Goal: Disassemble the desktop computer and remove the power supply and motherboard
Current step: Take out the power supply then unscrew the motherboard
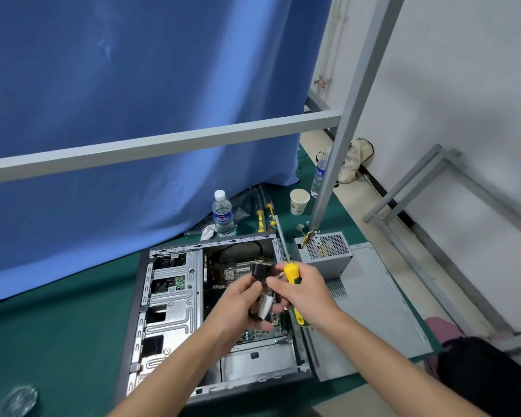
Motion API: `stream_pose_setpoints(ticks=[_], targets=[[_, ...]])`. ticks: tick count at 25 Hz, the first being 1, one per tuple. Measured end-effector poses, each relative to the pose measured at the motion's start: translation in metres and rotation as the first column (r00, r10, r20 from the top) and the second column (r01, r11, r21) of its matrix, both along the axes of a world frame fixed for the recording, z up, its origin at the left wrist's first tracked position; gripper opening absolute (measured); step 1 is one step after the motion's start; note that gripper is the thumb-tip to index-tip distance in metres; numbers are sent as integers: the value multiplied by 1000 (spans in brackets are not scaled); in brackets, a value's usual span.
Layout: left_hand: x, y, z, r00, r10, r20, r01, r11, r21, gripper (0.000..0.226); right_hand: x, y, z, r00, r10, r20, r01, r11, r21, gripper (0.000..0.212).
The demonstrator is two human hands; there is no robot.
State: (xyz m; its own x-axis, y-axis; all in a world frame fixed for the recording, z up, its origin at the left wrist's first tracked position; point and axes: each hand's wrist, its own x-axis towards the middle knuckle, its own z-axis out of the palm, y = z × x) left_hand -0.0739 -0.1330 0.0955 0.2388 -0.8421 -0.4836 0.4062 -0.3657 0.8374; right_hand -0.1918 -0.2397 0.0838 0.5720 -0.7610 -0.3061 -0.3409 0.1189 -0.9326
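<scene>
An open desktop case (169, 311) lies on its side on the green mat, with the motherboard (238, 270) still inside under my hands. The grey power supply (325, 255) stands outside the case, just to its right. My left hand (238, 308) grips a black part with a pale strip (262, 284) above the motherboard. In my right hand (304, 293) is a yellow-and-green screwdriver (292, 273), and its fingertips touch the black part.
The case's side panel (376, 305) lies flat to the right. A water bottle (223, 215), yellow-handled tools (260, 219) and a paper cup (299, 201) stand behind the case. Grey metal frame bars (163, 142) cross overhead. A dark bag (487, 377) sits at lower right.
</scene>
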Motion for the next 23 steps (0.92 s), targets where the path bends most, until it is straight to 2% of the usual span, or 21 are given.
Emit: stream_pose_setpoints(ticks=[3,5,8,10,12,14,16,20,21,23], targets=[[-7,-18,-5,988,-83,130,72,994,82,26,-15,-24,-7,999,39,-16,-39,998,-38,26],[-9,-36,-11,962,-195,190,166,973,158,26,-23,-43,-10,989,145,3,-144,989,-25,34],[-7,-65,-17,896,-358,265,290,920,262,29,-23,-69,-17,959,279,-58,-281,959,-23,19],[-3,-84,-24,913,-300,277,222,934,281,23,-23,-95,-29,977,187,-98,-191,981,-24,14],[1,-95,-40,882,-275,384,153,935,319,33,-28,-131,-44,986,-40,-160,37,999,-20,12],[1,-103,-59,742,-411,530,195,888,417,59,-36,-171,-61,944,-219,-246,224,975,-9,16],[-4,-112,-74,562,-546,621,243,827,507,77,-41,-201,-78,912,-235,-336,245,969,-13,21],[-13,-134,-101,236,-664,710,265,747,610,101,-36,-236,-105,888,-126,-442,93,991,-97,36],[-15,-137,-106,184,-676,714,251,734,631,104,-34,-242,-108,879,-94,-468,41,992,-123,37],[-17,-139,-115,149,-678,719,228,731,643,108,-33,-246,-110,856,-44,-515,-53,984,-171,49]])
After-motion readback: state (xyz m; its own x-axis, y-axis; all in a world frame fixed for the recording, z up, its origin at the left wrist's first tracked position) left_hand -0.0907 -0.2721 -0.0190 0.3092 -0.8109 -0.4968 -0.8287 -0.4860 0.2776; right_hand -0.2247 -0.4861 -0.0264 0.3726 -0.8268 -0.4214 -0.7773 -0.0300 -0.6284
